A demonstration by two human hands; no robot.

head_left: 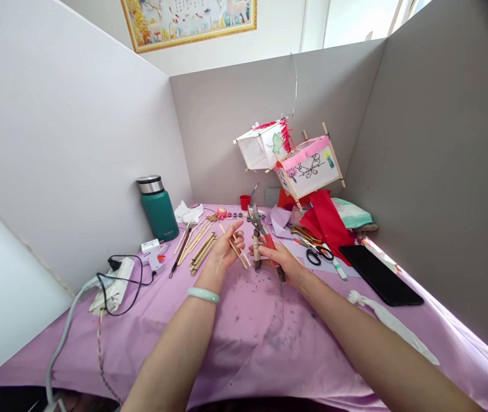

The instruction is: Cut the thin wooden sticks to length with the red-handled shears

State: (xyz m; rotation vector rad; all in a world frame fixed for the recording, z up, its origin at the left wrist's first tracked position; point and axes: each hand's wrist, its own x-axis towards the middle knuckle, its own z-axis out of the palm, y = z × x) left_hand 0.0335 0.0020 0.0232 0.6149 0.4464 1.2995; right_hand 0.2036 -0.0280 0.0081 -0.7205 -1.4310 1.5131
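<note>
My left hand [228, 249] is closed around a few thin wooden sticks [239, 256], which slant down to the right across its fingers. In my right hand [279, 257] are red-handled cutters [270, 241], their metal jaws pointing up and away from me. The ends of the sticks lie close to the cutters but are not between the jaws. To the left of my left hand, several bamboo pieces [203, 252] lie side by side on the pink cloth, with longer thin sticks [195, 236] and a dark brush [180, 252] further left.
At the left stand a green bottle [159, 212], a glue gun [154, 258] and a power strip [113, 286]. Two paper lanterns [310, 169] hang at the back. On the right lie black-handled scissors [319, 254], red cloth [325, 220], a black phone [380, 274] and white cloth [392, 323].
</note>
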